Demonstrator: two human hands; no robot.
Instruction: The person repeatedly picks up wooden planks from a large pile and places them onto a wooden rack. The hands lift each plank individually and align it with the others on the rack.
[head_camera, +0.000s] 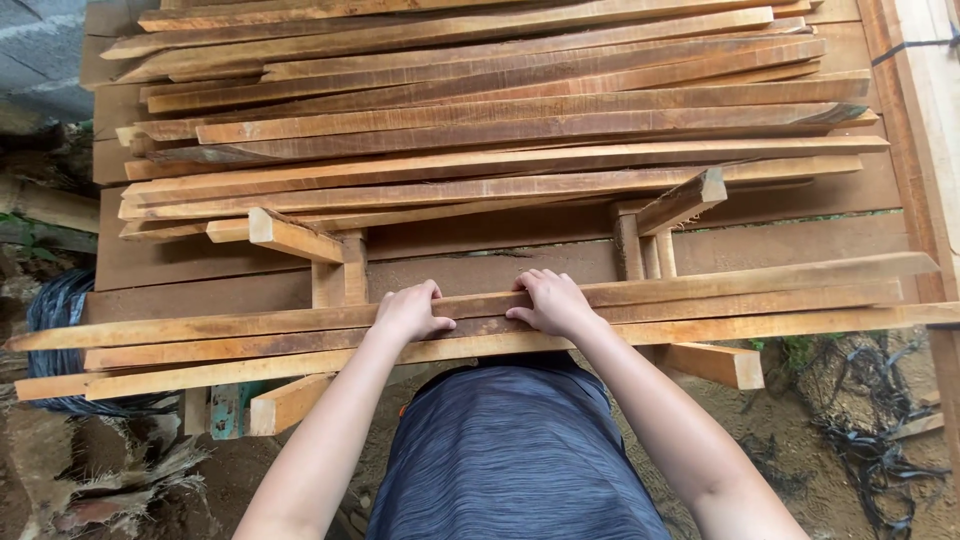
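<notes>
Both my hands rest on a group of long thin wooden strips (760, 300) lying crosswise in front of me. My left hand (410, 312) curls its fingers over the far edge of the strips. A little to the right, my right hand (552, 302) grips the same edge in the same way. The strips sit on short wooden cross blocks (290, 402) that stick out toward me. My grey shirt fills the bottom middle.
A large stack of similar long strips (480, 120) lies farther away on wide planks (200, 265). Short blocks (685, 200) prop it. Sandy ground with black cords (870, 460) lies at the right; a dark coil (55, 310) at the left.
</notes>
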